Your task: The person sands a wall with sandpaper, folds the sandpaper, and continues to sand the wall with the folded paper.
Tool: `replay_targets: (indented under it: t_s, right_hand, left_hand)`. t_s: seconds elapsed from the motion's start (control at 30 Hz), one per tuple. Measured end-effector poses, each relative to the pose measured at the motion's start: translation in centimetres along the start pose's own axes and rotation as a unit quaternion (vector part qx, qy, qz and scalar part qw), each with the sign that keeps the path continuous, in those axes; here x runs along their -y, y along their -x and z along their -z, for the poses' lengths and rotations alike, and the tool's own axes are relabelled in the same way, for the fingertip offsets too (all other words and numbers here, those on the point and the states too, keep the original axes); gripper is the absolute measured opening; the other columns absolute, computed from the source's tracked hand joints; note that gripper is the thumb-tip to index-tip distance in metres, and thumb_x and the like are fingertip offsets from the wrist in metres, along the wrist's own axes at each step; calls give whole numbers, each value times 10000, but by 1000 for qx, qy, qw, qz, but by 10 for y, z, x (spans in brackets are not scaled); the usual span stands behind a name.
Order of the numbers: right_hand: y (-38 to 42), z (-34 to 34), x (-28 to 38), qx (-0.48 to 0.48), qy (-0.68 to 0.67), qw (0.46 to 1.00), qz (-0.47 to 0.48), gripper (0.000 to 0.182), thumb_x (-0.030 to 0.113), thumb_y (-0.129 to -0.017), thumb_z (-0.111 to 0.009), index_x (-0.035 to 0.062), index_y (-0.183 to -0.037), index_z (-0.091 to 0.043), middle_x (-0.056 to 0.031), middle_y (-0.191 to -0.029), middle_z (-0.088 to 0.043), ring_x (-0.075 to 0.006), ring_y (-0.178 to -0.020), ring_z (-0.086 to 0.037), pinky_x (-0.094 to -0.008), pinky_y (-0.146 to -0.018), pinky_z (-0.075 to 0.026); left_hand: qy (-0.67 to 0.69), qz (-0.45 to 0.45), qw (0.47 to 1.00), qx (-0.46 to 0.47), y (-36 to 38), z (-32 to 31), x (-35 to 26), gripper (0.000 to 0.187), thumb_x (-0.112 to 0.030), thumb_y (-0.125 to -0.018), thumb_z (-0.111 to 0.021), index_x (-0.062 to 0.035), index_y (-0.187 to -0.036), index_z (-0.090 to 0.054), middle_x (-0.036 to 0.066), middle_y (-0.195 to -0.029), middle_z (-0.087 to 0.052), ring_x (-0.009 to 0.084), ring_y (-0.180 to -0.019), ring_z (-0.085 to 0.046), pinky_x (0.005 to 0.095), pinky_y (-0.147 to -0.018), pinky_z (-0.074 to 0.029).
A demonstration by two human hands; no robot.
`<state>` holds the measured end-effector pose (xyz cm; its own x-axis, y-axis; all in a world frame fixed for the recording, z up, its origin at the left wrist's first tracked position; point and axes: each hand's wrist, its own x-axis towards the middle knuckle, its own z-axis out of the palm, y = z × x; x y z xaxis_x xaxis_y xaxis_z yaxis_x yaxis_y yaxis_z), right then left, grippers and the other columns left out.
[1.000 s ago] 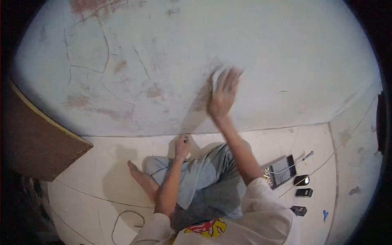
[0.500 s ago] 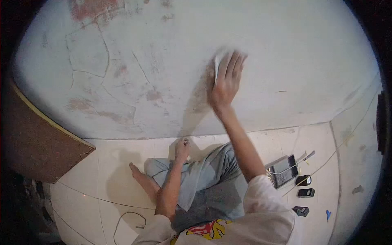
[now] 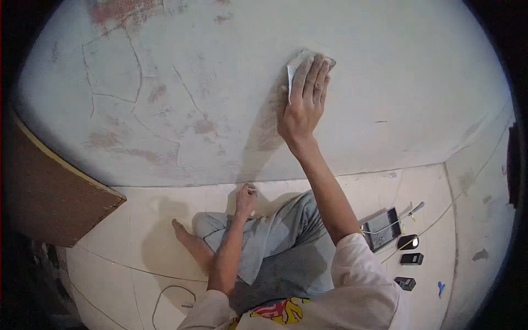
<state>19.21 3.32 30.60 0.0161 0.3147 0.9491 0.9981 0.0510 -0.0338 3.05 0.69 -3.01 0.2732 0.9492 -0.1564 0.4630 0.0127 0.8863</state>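
My right hand (image 3: 306, 96) presses a folded sheet of sandpaper (image 3: 293, 70) flat against the pale wall (image 3: 396, 77). Its fingers lie extended over the sheet, whose whitish edge shows at the left and whose corners stick out past the fingertips. Grey dust coats those fingers. Low down, by the foot of the wall, my left hand (image 3: 246, 199) is curled closed above the floor, near my bent knee. Whatever may be inside that fist is hidden.
Cracks and reddish worn patches (image 3: 157, 92) mark the wall's left side. A brown board (image 3: 60, 187) leans at the left. On the floor to the right lie a dark tray (image 3: 381, 235), several small black objects (image 3: 411, 259) and a blue item (image 3: 441, 289). Thin cables (image 3: 143, 273) cross the tiles.
The right hand and the sheet, blurred before, now show sharply at nearly the same place on the wall. The left hand stays closed low by the wall. The view has shifted slightly.
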Motion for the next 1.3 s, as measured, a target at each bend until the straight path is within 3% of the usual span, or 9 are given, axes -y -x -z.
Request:
replay_targets:
  t_s: [0.2, 0.27, 0.57, 0.77, 0.87, 1.03, 1.13, 1.23, 1.3]
  right_hand:
    - [154, -21, 18, 155, -50, 985, -55, 521, 145, -926, -430, -145, -1343, -318, -351, -1419, -271, -516, -1344, -204, -574, -1083, -207]
    - [151, -17, 19, 177, -25, 982, -62, 523, 144, -921, -437, -149, -1338, -321, -354, -1414, -279, -515, -1340, -217, -573, -1085, -204]
    - [-23, 7, 1, -25, -11, 999, -24, 596, 152, -936, -415, -81, -1432, -181, -265, -1514, -89, -425, -1408, -50, -552, -1125, -81]
    - [156, -14, 18, 215, -8, 975, -64, 564, 132, -916, -441, -126, -1384, -257, -338, -1453, -207, -479, -1381, -124, -598, -1087, -155]
    - [143, -16, 13, 214, 24, 975, -60, 578, 128, -901, -461, -131, -1378, -263, -345, -1449, -207, -492, -1374, -126, -604, -1083, -157]
    - [-5, 17, 11, 0, -49, 998, -37, 617, 86, -879, -483, -125, -1397, -223, -333, -1470, -157, -492, -1378, -95, -569, -1110, -134]
    - [-13, 9, 3, -17, -48, 999, -11, 614, 42, -876, -476, -122, -1403, -208, -322, -1476, -155, -488, -1380, -90, -552, -1117, -145]
    - [65, -18, -3, 6, -39, 999, 26, 593, -22, -843, -466, -136, -1384, -251, -322, -1469, -181, -498, -1368, -134, -551, -1088, -244]
    - [130, -22, 3, 114, -17, 993, -10, 486, -4, -826, -460, -185, -1273, -395, -387, -1322, -382, -533, -1294, -294, -556, -1054, -313]
  left_hand:
    - [28, -9, 999, -39, -2, -3, 1, 196, -81, -798, -568, -28, -985, -595, 175, -802, -662, 275, -786, -647, 382, -705, -500]
    - [21, -37, 999, -31, -13, -14, 26, 178, -69, -799, -570, -20, -967, -596, 175, -794, -664, 274, -766, -650, 378, -704, -499]
    - [28, -23, 999, -29, -6, -2, 3, 168, -63, -792, -580, -11, -950, -602, 180, -776, -662, 292, -747, -657, 384, -689, -504]
    - [52, -26, 997, -52, -4, -8, 11, 187, -62, -785, -588, -19, -966, -607, 183, -788, -663, 299, -736, -655, 390, -690, -504]
    - [45, 4, 999, -19, 0, -1, 4, 180, -60, -784, -587, -16, -958, -604, 181, -792, -665, 302, -737, -655, 391, -684, -503]
    - [58, -20, 998, -24, -1, 0, 3, 159, -63, -797, -586, -12, -947, -599, 179, -790, -663, 323, -741, -648, 400, -683, -494]
    - [64, 22, 997, -31, -3, -4, 7, 153, -74, -807, -578, -8, -944, -596, 177, -809, -663, 327, -775, -643, 406, -725, -484]
    - [59, 4, 997, -46, -5, -6, 14, 154, -84, -816, -565, -3, -944, -595, 178, -832, -663, 328, -817, -636, 413, -779, -469]
    - [51, -27, 997, -47, -4, -2, 12, 155, -87, -820, -558, -1, -944, -594, 179, -843, -663, 329, -838, -633, 417, -806, -461]
